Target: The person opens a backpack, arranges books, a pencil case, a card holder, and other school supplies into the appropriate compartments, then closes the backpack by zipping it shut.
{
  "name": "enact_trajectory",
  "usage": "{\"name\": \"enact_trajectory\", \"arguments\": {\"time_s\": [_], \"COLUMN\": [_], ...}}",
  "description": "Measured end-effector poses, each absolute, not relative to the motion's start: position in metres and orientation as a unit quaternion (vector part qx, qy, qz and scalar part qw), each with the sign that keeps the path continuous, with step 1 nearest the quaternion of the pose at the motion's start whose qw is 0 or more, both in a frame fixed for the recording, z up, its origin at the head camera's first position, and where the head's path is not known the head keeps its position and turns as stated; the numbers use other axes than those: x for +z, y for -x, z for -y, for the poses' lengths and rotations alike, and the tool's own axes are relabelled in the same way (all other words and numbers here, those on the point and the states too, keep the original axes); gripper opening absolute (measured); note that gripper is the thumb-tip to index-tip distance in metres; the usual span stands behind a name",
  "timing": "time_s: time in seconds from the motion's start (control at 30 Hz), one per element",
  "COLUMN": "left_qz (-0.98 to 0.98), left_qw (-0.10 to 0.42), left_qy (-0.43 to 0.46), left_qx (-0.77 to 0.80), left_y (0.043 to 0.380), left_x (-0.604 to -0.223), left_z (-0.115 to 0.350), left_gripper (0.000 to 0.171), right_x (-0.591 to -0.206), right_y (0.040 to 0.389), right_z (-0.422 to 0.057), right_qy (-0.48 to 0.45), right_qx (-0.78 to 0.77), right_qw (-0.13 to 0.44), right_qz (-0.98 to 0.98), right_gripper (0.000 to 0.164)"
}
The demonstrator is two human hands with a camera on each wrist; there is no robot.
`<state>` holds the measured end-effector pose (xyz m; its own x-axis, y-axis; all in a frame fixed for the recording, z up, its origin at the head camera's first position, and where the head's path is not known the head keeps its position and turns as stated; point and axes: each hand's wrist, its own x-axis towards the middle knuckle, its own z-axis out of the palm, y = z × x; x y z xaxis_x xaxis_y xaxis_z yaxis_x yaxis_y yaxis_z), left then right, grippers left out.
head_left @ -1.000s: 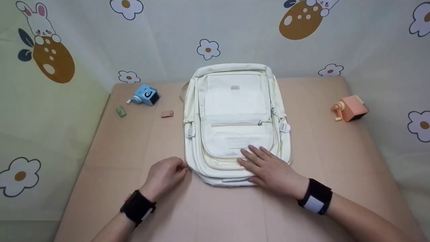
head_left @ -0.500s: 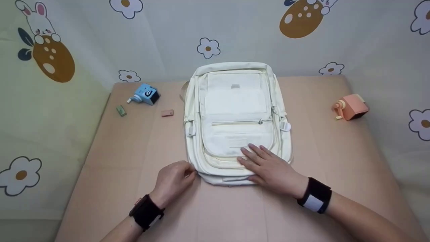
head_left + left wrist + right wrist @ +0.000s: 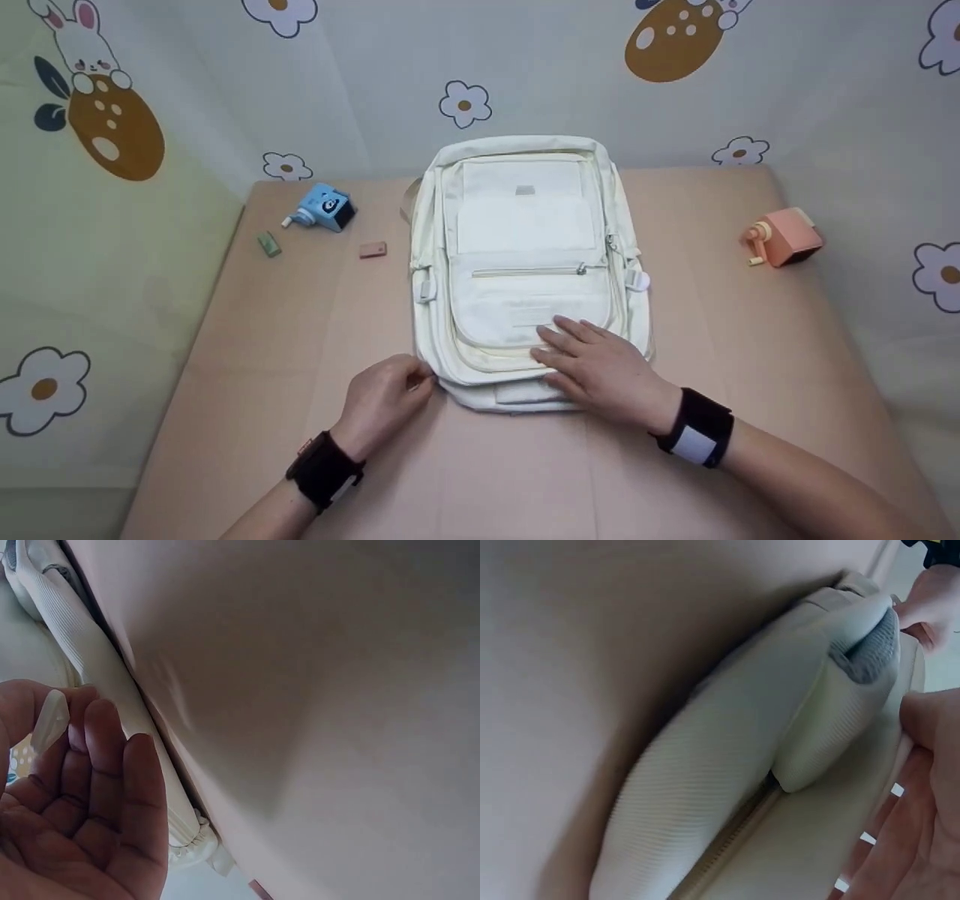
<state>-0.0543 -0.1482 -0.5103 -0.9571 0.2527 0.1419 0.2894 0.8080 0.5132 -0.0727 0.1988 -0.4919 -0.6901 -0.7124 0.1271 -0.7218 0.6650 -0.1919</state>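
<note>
Far left, a cloth wall (image 3: 193, 315) is hanging, its print showing a rabbit perching on a brown fruit. Next, on the peach-toned surface (image 3: 247, 352), a small green block (image 3: 269, 244) is lying close to a blue crank sharpener (image 3: 324, 208), whose handle is pointing left. Below these, a black band (image 3: 325, 470) is circling the person's left wrist. A small pink block (image 3: 373, 250) is sitting between the blue sharpener and the bag. The left hand (image 3: 385, 399) is curling its fingers and pinching at the lower left edge of the cream backpack (image 3: 529, 214); exactly what is sitting between those fingertips I am not managing to tell. The backpack is lying mid-surface, front side facing up, top end pointing to the back wall, a tan strap (image 3: 409, 201) poking out at its left. A short front zipper (image 3: 525, 271) is running across its middle; near the bottom, from the right wrist, zipper teeth (image 3: 735, 832) are showing along a seam. The right hand (image 3: 606, 373) is resting on the bag's lower right front, fingers spreading, gripping nothing. A second black band (image 3: 694, 429) is circling that wrist. Far right, an orange crank sharpener (image 3: 787, 238) is standing well apart from the bag.
</note>
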Motion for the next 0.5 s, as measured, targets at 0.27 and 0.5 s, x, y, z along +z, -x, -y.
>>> {"name": "enact_trajectory", "arguments": {"time_s": [0.27,0.5], "left_qz": [0.942,0.934], "left_qw": [0.047,0.055], "left_qy": [0.144,0.168], "left_qx": [-0.299,-0.309], "left_y": [0.051,0.047], "left_x": [-0.505,-0.500], "left_z": [0.146,0.136], "left_gripper": [0.010,0.012], "right_x": [-0.476,-0.466], "right_y": [0.082,0.088], "right_z": [-0.195,-0.191], "right_qy": [-0.372,-0.367], "right_qx": [0.162,0.196], "right_qw": [0.011,-0.015], "right_qz": [0.914,0.909], "right_gripper": [0.039,0.037]}}
